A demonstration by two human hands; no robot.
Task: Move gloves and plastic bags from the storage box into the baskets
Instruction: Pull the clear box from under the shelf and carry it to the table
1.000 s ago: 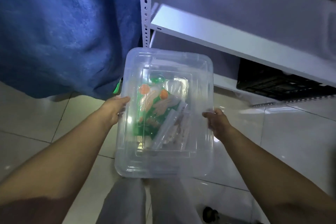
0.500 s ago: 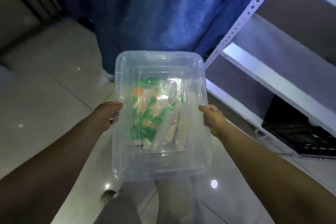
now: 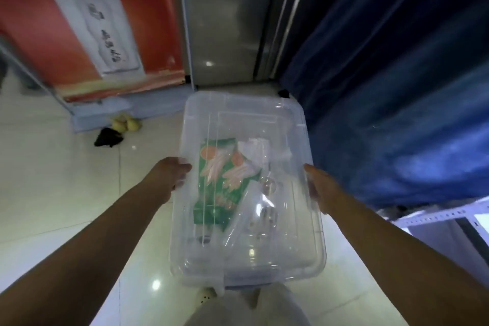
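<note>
I carry a clear plastic storage box (image 3: 246, 114) with its lid on, held in the air in front of me. My left hand (image 3: 172, 174) grips its left side and my right hand (image 3: 317, 188) grips its right side. Through the lid I see a green glove packet (image 3: 222, 180) printed with orange gloves, and clear plastic bags (image 3: 259, 204) lying beside it on the right. No baskets are in sight.
A blue curtain (image 3: 397, 87) hangs on the right. A red poster stand (image 3: 87, 24) and a grey metal door (image 3: 225, 21) stand ahead. Yellow and black items (image 3: 116, 130) lie on the pale tiled floor. A white shelf rail (image 3: 434, 214) shows at lower right.
I have turned left with the box in both hands: the white shelf and black crate slid out to the right, and the red poster and grey door came into sight.
</note>
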